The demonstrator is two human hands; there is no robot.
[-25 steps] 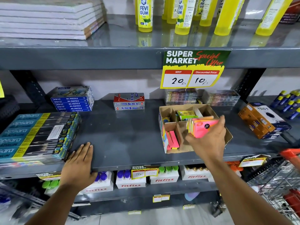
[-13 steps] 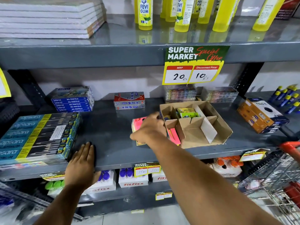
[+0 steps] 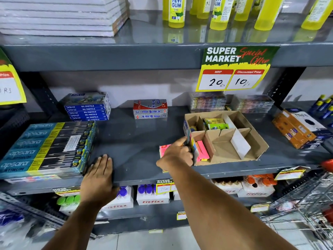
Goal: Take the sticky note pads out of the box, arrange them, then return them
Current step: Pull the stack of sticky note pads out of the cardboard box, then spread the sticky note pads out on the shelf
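Note:
An open cardboard box (image 3: pixel 252 141) with dividers stands on the grey shelf (image 3: pixel 137 141). Pink sticky note pads (image 3: pixel 202 150) stand in its front-left compartment, and green and yellow pads (image 3: pixel 215 123) lie in a back compartment. Just left of the box a stack of pads with a pink top (image 3: pixel 163 148) sits on the shelf. My right hand (image 3: pixel 175 155) covers most of this stack, fingers curled around it and touching the box's left wall. My left hand (image 3: pixel 99 170) lies flat on the shelf's front edge, holding nothing.
Apsara pencil packs (image 3: pixel 48 145) are stacked at the left, oil pastel boxes (image 3: pixel 86 109) and Softek boxes (image 3: pixel 150 110) at the back, orange boxes (image 3: pixel 297 130) at the right. A price sign (image 3: pixel 234 69) hangs above. A wire trolley (image 3: pixel 306 204) stands at the lower right.
My right hand lifted a stack of pads out of the box, carried it left and brought it down onto the shelf beside the box. My left hand stayed flat on the shelf.

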